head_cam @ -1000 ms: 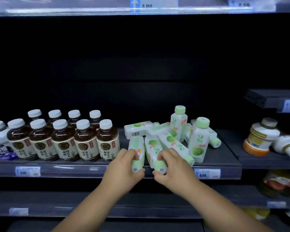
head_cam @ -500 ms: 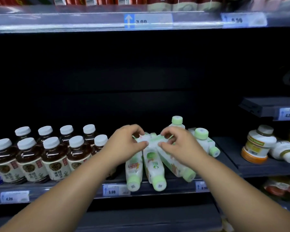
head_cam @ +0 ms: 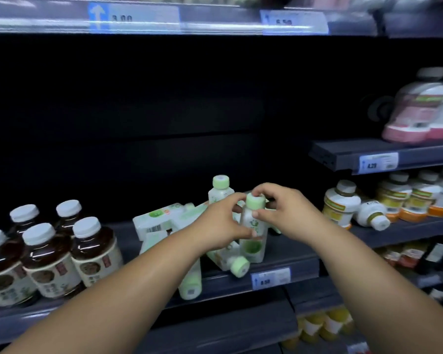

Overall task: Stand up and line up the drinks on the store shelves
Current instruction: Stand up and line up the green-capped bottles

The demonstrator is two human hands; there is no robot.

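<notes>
Both hands hold one upright white bottle with a green cap near the front of the dark shelf. My left hand grips its body from the left. My right hand pinches it around the cap and neck. A second green-capped bottle stands upright behind. Several more of them lie tipped over: one flat at the back left, one with its cap toward the front edge, one partly under my left forearm.
Brown tea bottles with white caps stand in rows at the left. At the right stand yellow-labelled bottles, one of them lying on its side. Pink packs sit on a higher shelf. A price tag marks the shelf edge.
The view has swung to the right. Both hands left the lying bottles at the middle of the pile and moved right onto the upright green-capped bottle.
</notes>
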